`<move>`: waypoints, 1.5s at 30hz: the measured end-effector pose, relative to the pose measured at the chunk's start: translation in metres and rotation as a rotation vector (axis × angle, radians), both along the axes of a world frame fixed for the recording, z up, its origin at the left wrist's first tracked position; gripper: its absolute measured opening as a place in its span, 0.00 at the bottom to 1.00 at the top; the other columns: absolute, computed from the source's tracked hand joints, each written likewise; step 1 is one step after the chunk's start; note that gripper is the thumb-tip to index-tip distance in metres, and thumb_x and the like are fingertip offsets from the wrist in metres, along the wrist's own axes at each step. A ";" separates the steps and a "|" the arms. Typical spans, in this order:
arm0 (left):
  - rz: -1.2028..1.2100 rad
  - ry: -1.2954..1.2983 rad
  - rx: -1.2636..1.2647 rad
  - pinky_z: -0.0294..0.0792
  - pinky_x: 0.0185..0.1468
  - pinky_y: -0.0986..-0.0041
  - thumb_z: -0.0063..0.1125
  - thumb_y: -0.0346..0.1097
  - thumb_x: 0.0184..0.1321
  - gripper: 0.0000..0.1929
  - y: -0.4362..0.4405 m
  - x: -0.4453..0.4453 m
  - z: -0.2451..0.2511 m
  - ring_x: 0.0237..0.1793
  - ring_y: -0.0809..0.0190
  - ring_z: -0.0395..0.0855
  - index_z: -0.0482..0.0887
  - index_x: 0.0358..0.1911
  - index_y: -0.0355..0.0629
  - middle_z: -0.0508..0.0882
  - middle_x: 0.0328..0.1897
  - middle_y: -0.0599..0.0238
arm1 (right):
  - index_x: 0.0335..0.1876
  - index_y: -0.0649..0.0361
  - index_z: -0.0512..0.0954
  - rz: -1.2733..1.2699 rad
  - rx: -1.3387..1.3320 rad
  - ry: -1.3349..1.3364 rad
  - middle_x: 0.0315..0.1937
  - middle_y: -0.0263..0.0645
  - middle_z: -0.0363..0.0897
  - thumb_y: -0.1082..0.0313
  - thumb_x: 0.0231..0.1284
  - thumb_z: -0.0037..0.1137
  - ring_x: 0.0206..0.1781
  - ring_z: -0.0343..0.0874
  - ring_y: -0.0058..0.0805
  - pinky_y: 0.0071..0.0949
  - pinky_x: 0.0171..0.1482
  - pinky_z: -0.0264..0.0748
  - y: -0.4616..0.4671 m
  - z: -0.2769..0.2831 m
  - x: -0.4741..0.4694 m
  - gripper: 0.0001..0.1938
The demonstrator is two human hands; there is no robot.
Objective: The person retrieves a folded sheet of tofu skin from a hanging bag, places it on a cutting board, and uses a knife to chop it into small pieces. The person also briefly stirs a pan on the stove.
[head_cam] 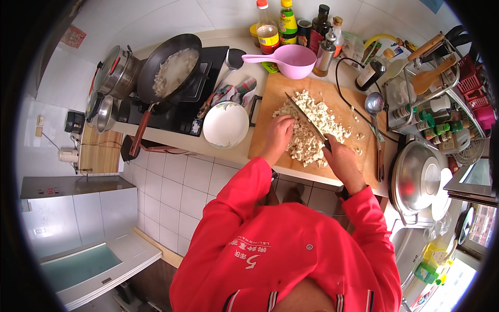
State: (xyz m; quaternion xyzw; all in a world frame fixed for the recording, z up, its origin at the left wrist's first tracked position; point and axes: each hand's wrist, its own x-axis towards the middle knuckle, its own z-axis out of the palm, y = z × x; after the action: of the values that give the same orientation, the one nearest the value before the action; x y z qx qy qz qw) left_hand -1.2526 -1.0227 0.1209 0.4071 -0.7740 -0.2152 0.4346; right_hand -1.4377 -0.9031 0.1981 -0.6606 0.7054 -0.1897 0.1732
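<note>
A wooden cutting board (269,128) lies before me, with a heap of pale chopped food pieces (312,109) spread over its middle. My right hand (343,160) is closed around the dark handle of a kitchen knife (308,118), whose blade runs up and to the left through the heap. Near the blade, on the heap's left side, rests my left hand (281,132) with its fingers bent; whether it touches the blade or holds pieces cannot be told. A pink ladle-shaped bowl (296,62) stands at the board's far edge.
Left of the board sits a white plate (226,124). A wok (146,74) with food in cloudy liquid is on the black cooktop (181,113). Bottles (269,37) line the wall. A metal ladle (374,105) lies on the right, near a rack (409,121) and a lidded pan (415,177).
</note>
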 end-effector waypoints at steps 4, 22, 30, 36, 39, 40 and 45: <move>0.110 -0.004 0.031 0.72 0.51 0.63 0.59 0.26 0.55 0.07 0.005 0.010 0.002 0.47 0.50 0.79 0.85 0.37 0.42 0.83 0.44 0.60 | 0.57 0.55 0.72 -0.031 0.037 -0.025 0.27 0.50 0.81 0.61 0.63 0.54 0.32 0.82 0.49 0.45 0.35 0.77 0.008 0.000 0.010 0.18; 0.294 -0.035 0.186 0.52 0.72 0.54 0.41 0.39 0.68 0.23 -0.009 0.013 -0.032 0.67 0.41 0.63 0.67 0.63 0.33 0.70 0.64 0.42 | 0.53 0.58 0.72 -0.042 -0.049 -0.036 0.26 0.50 0.81 0.61 0.64 0.53 0.31 0.81 0.50 0.44 0.33 0.77 0.007 0.002 0.017 0.15; 0.206 -0.126 0.184 0.52 0.72 0.56 0.42 0.40 0.68 0.23 -0.026 0.003 -0.017 0.68 0.43 0.63 0.69 0.62 0.34 0.70 0.66 0.46 | 0.55 0.56 0.72 -0.105 0.010 -0.075 0.28 0.50 0.82 0.61 0.63 0.55 0.32 0.82 0.51 0.45 0.35 0.77 0.015 0.007 0.001 0.18; 0.193 -0.165 0.199 0.54 0.71 0.56 0.41 0.40 0.69 0.23 -0.023 0.002 -0.020 0.66 0.43 0.64 0.69 0.62 0.34 0.71 0.66 0.46 | 0.57 0.56 0.72 -0.198 -0.041 -0.038 0.30 0.53 0.81 0.60 0.63 0.54 0.34 0.82 0.52 0.46 0.36 0.76 0.018 0.013 -0.034 0.19; 0.170 -0.100 0.233 0.56 0.70 0.57 0.41 0.40 0.69 0.23 -0.017 -0.006 -0.026 0.66 0.43 0.65 0.69 0.63 0.34 0.71 0.66 0.47 | 0.57 0.56 0.72 -0.220 0.051 0.014 0.33 0.53 0.82 0.59 0.63 0.54 0.37 0.82 0.52 0.46 0.39 0.77 0.002 0.003 -0.047 0.19; 0.146 -0.061 0.237 0.56 0.70 0.57 0.41 0.40 0.69 0.23 -0.017 -0.010 -0.028 0.66 0.44 0.66 0.68 0.63 0.34 0.71 0.66 0.47 | 0.57 0.56 0.73 -0.224 0.078 0.005 0.33 0.53 0.82 0.58 0.64 0.53 0.38 0.82 0.52 0.46 0.39 0.76 0.001 -0.001 -0.050 0.18; 0.173 0.126 0.289 0.58 0.70 0.61 0.38 0.42 0.71 0.22 -0.014 -0.007 -0.025 0.67 0.46 0.67 0.70 0.62 0.35 0.72 0.66 0.48 | 0.57 0.57 0.72 -0.211 0.015 -0.032 0.34 0.53 0.82 0.57 0.64 0.52 0.39 0.81 0.53 0.46 0.40 0.76 0.009 -0.006 -0.058 0.19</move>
State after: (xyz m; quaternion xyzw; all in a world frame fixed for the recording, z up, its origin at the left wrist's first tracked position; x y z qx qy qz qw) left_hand -1.2593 -1.0365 0.0955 0.5161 -0.6684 -0.3109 0.4363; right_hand -1.4956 -0.8945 0.1919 -0.5784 0.7696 -0.2119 0.1685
